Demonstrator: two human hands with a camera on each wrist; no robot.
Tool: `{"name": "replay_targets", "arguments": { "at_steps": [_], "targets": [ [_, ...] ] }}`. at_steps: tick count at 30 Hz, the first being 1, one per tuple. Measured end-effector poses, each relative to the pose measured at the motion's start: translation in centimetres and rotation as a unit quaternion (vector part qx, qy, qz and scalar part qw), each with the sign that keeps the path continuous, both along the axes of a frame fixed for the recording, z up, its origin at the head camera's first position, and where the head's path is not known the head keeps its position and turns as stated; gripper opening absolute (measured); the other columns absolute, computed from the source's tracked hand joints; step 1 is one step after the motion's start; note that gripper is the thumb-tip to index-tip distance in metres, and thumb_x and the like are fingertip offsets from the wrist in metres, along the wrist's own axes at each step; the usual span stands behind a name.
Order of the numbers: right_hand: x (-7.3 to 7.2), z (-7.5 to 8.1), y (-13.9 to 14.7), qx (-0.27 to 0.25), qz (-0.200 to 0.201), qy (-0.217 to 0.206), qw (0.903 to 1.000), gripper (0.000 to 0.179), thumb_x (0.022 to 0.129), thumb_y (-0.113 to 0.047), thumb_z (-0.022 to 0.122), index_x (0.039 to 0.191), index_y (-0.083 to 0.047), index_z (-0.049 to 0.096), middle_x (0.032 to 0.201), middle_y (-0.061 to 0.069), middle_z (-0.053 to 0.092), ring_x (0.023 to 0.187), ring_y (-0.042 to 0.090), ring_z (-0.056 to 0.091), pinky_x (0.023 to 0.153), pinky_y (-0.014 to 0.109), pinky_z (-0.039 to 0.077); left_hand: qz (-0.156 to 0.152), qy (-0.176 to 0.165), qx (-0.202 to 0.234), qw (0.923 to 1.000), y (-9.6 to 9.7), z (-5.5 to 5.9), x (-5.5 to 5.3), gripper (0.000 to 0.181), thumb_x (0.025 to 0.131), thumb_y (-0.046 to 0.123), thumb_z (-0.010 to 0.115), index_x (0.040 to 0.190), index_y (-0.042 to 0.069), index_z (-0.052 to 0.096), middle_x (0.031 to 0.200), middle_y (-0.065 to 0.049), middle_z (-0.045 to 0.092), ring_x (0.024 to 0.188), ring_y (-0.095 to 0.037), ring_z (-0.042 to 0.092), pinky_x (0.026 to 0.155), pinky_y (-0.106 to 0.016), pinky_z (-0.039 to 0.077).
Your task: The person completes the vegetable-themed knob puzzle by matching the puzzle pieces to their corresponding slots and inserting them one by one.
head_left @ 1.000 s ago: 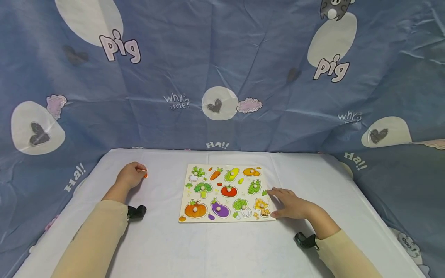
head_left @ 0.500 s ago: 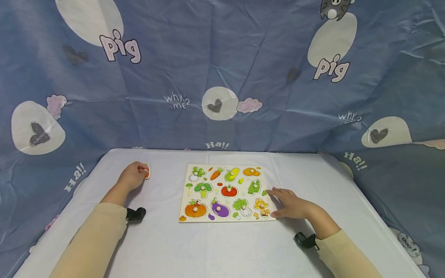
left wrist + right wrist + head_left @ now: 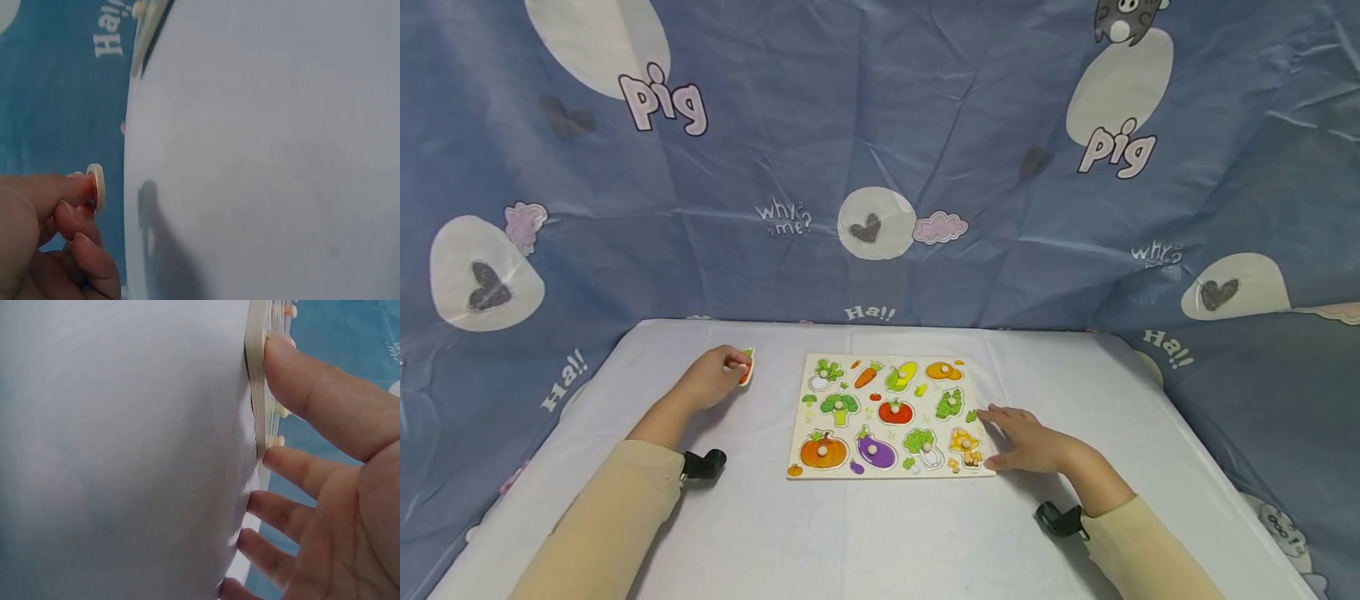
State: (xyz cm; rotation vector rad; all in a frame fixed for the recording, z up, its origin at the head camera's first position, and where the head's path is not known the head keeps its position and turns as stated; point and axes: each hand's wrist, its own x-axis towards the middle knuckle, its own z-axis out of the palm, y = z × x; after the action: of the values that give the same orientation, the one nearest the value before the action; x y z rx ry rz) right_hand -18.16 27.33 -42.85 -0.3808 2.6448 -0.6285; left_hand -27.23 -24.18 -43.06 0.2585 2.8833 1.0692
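My left hand [image 3: 709, 379] pinches a small flat puzzle piece [image 3: 747, 368], orange-red with a green top and a pale rim. It is up off the table, left of the vegetable puzzle board [image 3: 850, 392]. In the left wrist view, thumb and fingers [image 3: 72, 187] grip the piece [image 3: 98, 187], seen edge-on. My right hand [image 3: 1026, 437] lies at the board's right edge, fingers spread and fairly straight. In the right wrist view, the thumb [image 3: 300, 375] touches the board's edge [image 3: 256, 356] and the forefinger tip rests by it.
The board carries knobbed vegetable pieces, among them a tomato [image 3: 895, 412], an eggplant [image 3: 875, 451] and a pumpkin [image 3: 822, 452]. A white cloth [image 3: 880, 542] covers the table. A blue printed curtain [image 3: 880, 150] hangs behind and at both sides.
My left hand has moved right towards the board with the puzzle piece, and more of the piece shows. The right hand and the board have stayed put.
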Motion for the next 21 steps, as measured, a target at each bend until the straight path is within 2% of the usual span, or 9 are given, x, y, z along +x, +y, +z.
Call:
{"name": "replay_targets", "arguments": {
  "at_steps": [4,8,17,21],
  "targets": [
    [0.0,0.1,0.0,-0.002,0.001,-0.002,1.0,0.089,0.083,-0.042,0.079,0.155,-0.012,0.036,0.161,0.022,0.022,0.147,0.047,0.015,0.109,0.071,0.02,-0.011,-0.011,0.001,0.9999,1.1,0.5,-0.1,0.023,0.103,0.011,0.053,0.121,-0.003,0.06,0.112,-0.02,0.059,0.097,-0.03,0.056,0.075,-0.037,0.047],
    [0.0,0.2,0.0,0.001,0.003,-0.002,1.0,0.09,0.084,-0.043,0.079,0.155,-0.011,0.035,0.161,0.022,0.022,0.146,0.048,0.015,0.109,0.071,0.02,-0.02,-0.016,0.012,0.9996,2.4,1.0,-0.3,0.023,0.102,0.011,0.055,0.12,-0.001,0.061,0.112,-0.018,0.059,0.094,-0.027,0.055,0.07,-0.033,0.047],
    [-0.1,0.0,0.1,-0.001,0.003,-0.001,1.0,0.091,0.083,-0.044,0.079,0.155,-0.011,0.036,0.161,0.022,0.022,0.146,0.048,0.014,0.109,0.071,0.02,-0.059,-0.032,0.043,0.9969,6.3,1.8,-0.8,0.021,0.101,0.011,0.056,0.117,0.0,0.062,0.109,-0.015,0.06,0.088,-0.024,0.056,0.069,-0.032,0.049],
    [-0.1,-0.1,0.0,0.0,-0.004,-0.005,1.0,0.09,0.083,-0.044,0.079,0.156,-0.013,0.036,0.162,0.021,0.022,0.147,0.046,0.014,0.11,0.07,0.019,-0.08,-0.042,0.042,0.995,8.1,2.1,-1.1,0.018,0.102,0.014,0.057,0.115,0.003,0.064,0.108,-0.012,0.06,0.091,-0.023,0.056,0.073,-0.033,0.047]
  ]
}}
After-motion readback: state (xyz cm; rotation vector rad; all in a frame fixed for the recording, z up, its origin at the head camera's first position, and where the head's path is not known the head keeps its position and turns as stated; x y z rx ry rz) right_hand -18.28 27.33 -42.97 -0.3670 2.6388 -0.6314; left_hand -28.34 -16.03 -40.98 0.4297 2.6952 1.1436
